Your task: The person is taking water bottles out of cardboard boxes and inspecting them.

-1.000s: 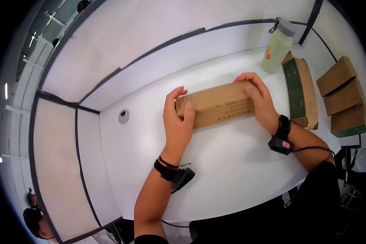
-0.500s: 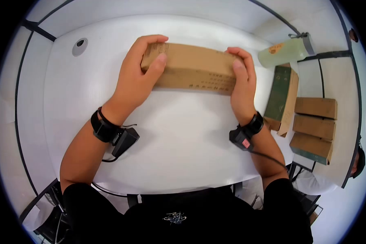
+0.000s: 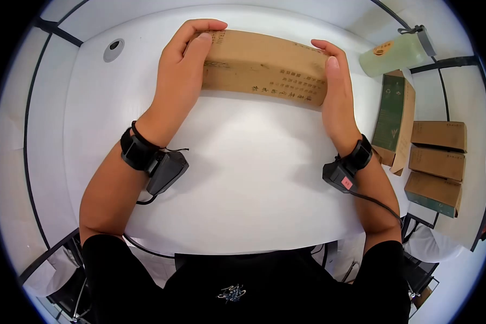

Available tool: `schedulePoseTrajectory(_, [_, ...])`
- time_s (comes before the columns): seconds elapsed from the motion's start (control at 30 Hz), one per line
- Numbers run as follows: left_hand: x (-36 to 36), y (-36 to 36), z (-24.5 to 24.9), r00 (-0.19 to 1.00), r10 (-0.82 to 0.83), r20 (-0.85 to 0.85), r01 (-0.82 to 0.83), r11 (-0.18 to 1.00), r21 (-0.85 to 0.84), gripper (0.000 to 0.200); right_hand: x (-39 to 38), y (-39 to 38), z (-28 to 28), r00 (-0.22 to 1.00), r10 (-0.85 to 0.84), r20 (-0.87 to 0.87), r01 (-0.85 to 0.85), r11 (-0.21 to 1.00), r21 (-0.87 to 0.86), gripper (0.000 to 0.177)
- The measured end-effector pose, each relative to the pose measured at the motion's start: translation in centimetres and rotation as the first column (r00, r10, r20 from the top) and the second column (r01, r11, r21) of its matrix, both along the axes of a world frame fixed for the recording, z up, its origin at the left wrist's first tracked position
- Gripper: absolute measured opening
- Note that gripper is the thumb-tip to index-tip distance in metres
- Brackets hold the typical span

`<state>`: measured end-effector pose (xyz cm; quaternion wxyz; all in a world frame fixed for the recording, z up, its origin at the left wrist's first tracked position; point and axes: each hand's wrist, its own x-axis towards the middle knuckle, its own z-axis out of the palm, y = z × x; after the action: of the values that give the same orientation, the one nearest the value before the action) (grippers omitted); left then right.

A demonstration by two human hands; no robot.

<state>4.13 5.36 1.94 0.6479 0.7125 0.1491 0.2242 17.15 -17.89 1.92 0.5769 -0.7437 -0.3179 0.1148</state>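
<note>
The long brown cardboard box [image 3: 264,67] is lying lengthwise at the upper centre of the frame, on the white bench [image 3: 243,183], with dark print showing on its near face. The left hand [image 3: 181,70] is clasping the box's left end, its grip closed over the top edge with the thumb lying along the near face. The right hand [image 3: 337,89] is pressing against the right end, its grip likewise clamped on the box with fingers curling over the top. Both wrists are carrying black strapped devices, the left one [image 3: 162,167] and the right one [image 3: 345,173] each trailing a cable. A pale green bottle [image 3: 397,54] is lying at the upper right, just beside a green-and-brown carton [image 3: 394,121]. Three smaller brown boxes [image 3: 437,162] are sitting in a row at the right edge. A round grommet hole [image 3: 113,49] is showing at the upper left of the bench.
</note>
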Motion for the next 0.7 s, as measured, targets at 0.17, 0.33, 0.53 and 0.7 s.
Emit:
schedulePoseTrajectory(0.17, [0.3, 0.3, -0.7, 0.995, 0.029, 0.096, -0.038, 0.995, 0.094, 0.029, 0.4, 0.0, -0.6, 0.989, -0.008, 0.146, 0.007, 1.0, 0.011, 0.042])
schedulePoseTrajectory(0.33, [0.3, 0.1, -0.4, 0.998, 0.003, 0.067, -0.005, 0.999, 0.032, 0.027, 0.6, -0.5, -0.5, 0.997, 0.01, 0.073, -0.011, 1.0, 0.008, 0.043])
schedulePoseTrajectory(0.53, [0.2, 0.3, -0.4, 0.999, -0.016, 0.048, 0.018, 0.998, -0.056, 0.027, 0.2, -0.4, -0.1, 1.0, 0.002, 0.01, -0.002, 1.0, 0.011, 0.043])
schedulePoseTrajectory(0.7, [0.2, 0.1, -1.0, 0.978, 0.12, 0.169, -0.107, 0.991, -0.083, 0.017, 1.0, -0.2, -1.0, 0.998, -0.006, -0.057, 0.014, 0.992, 0.128, 0.044])
